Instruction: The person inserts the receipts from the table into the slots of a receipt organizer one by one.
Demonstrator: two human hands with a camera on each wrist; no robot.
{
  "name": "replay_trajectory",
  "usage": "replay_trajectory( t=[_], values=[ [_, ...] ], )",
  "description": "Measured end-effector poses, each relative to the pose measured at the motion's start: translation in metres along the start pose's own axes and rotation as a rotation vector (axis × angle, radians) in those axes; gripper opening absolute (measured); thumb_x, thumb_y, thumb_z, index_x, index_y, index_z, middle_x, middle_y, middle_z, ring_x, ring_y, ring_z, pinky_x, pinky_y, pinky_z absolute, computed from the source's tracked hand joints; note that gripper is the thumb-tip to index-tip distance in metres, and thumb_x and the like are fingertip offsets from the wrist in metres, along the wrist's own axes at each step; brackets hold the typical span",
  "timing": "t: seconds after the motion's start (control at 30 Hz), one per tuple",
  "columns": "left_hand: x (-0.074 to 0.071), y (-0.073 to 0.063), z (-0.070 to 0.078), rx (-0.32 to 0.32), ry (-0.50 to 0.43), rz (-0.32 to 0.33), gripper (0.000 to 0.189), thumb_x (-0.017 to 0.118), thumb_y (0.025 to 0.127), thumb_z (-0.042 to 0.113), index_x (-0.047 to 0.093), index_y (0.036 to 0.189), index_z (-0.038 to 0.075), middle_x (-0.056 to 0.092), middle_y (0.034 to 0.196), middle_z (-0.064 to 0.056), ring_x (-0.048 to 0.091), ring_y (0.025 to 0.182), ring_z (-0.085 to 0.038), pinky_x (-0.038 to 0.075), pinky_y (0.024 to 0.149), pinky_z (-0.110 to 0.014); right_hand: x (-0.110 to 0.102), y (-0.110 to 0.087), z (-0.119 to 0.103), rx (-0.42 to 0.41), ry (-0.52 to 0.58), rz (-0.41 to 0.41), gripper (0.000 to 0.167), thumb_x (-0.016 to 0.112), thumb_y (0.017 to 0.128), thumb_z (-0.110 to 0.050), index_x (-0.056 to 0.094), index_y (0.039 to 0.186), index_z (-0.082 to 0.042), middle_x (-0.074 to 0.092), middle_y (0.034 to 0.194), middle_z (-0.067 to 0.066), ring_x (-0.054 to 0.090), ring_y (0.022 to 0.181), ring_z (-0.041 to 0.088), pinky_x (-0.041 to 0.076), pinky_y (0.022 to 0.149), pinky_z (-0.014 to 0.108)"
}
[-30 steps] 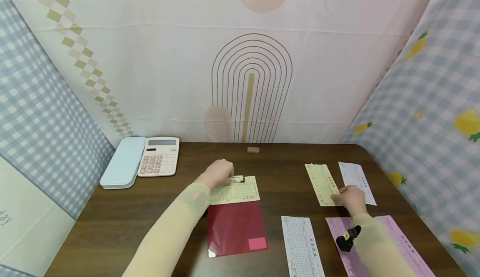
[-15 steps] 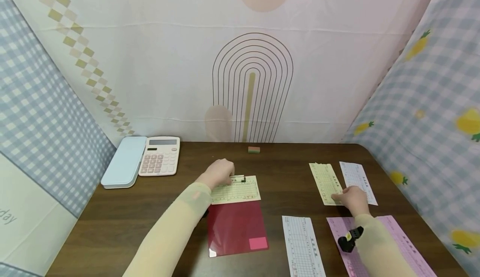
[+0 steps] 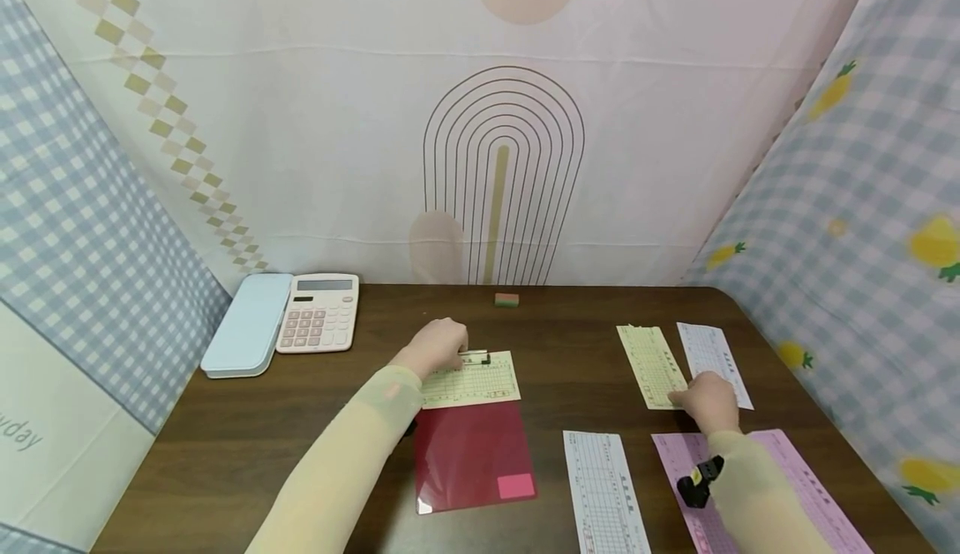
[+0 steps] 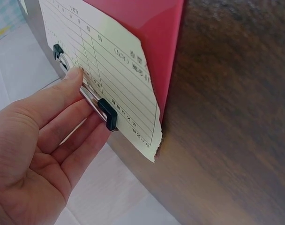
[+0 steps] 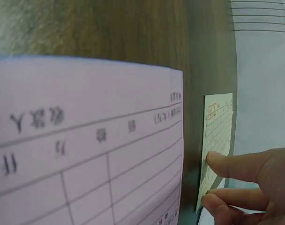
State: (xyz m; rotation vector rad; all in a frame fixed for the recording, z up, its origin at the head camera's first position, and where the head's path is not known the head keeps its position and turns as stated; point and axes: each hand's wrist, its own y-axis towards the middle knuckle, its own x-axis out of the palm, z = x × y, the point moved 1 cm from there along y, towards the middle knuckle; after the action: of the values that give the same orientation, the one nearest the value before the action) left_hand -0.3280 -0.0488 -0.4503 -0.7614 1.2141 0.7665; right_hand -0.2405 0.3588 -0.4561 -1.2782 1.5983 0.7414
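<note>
My left hand grips the metal clip with black ends at the top of a red clipboard. Its thumb rests on the metal bar, with the other fingers behind the edge. Under the clip lies a yellow printed form with a torn edge. My right hand is at the near end of another yellow form. In the right wrist view its thumb and a fingertip touch this form, set apart from each other.
A white form lies beyond the right hand, another white form right of the clipboard. A pink form lies under the right forearm. Back left are a light blue case and a calculator; a small eraser-like block sits behind.
The yellow form at the right has shifted slightly to the right. My right thumb has moved a little to the right across its near corner. The left hand stays on the clip.
</note>
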Motion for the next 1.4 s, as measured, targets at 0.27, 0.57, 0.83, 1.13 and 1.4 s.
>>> replay_trajectory(
  t=[0.27, 0.57, 0.83, 1.13, 1.4],
  values=[
    [0.000, -0.001, 0.000, -0.002, -0.013, -0.008, 0.042, 0.073, 0.079, 0.011, 0.040, 0.055, 0.016, 0.019, 0.056, 0.006, 0.018, 0.055, -0.010, 0.024, 0.053, -0.026, 0.000, 0.001, -0.004, -0.002, -0.017, 0.004, 0.025, 0.068, 0.077, -0.013, 0.061, 0.079, 0.011, 0.062, 0.075, 0.021, 0.056, 0.069, 0.030, 0.046, 0.063, 0.044],
    [-0.001, -0.001, 0.002, -0.010, -0.002, -0.002, 0.039, 0.074, 0.079, 0.012, 0.043, 0.055, 0.016, 0.023, 0.055, 0.006, 0.022, 0.055, -0.011, 0.026, 0.054, -0.025, 0.001, 0.003, -0.003, 0.116, 0.047, -0.098, 0.026, 0.065, 0.083, -0.022, 0.061, 0.093, 0.002, 0.060, 0.099, 0.023, 0.053, 0.093, 0.040, 0.034, 0.079, 0.064],
    [0.000, -0.002, 0.001, -0.017, 0.008, 0.005, 0.031, 0.075, 0.078, 0.013, 0.052, 0.058, 0.015, 0.032, 0.056, 0.007, 0.027, 0.056, -0.011, 0.029, 0.057, -0.026, 0.006, 0.009, 0.005, 0.098, 0.128, -0.078, 0.034, 0.069, 0.082, -0.025, 0.057, 0.095, 0.004, 0.058, 0.095, 0.024, 0.054, 0.089, 0.037, 0.040, 0.072, 0.052],
    [0.000, -0.001, 0.001, -0.019, 0.015, 0.002, 0.019, 0.076, 0.078, 0.015, 0.063, 0.064, 0.015, 0.050, 0.062, 0.008, 0.035, 0.059, -0.010, 0.036, 0.062, -0.026, 0.005, 0.002, -0.008, 0.065, -0.032, -0.083, 0.039, 0.070, 0.079, -0.035, 0.057, 0.074, 0.002, 0.056, 0.072, 0.015, 0.052, 0.071, 0.031, 0.043, 0.065, 0.056],
    [0.000, -0.001, 0.002, -0.004, 0.004, 0.010, 0.014, 0.075, 0.078, 0.013, 0.068, 0.067, 0.014, 0.062, 0.070, 0.006, 0.038, 0.060, -0.009, 0.038, 0.063, -0.027, 0.007, 0.005, -0.011, 0.068, -0.073, -0.072, 0.027, 0.067, 0.080, -0.023, 0.060, 0.079, 0.002, 0.062, 0.082, 0.020, 0.058, 0.086, 0.042, 0.031, 0.083, 0.075]
  ],
)
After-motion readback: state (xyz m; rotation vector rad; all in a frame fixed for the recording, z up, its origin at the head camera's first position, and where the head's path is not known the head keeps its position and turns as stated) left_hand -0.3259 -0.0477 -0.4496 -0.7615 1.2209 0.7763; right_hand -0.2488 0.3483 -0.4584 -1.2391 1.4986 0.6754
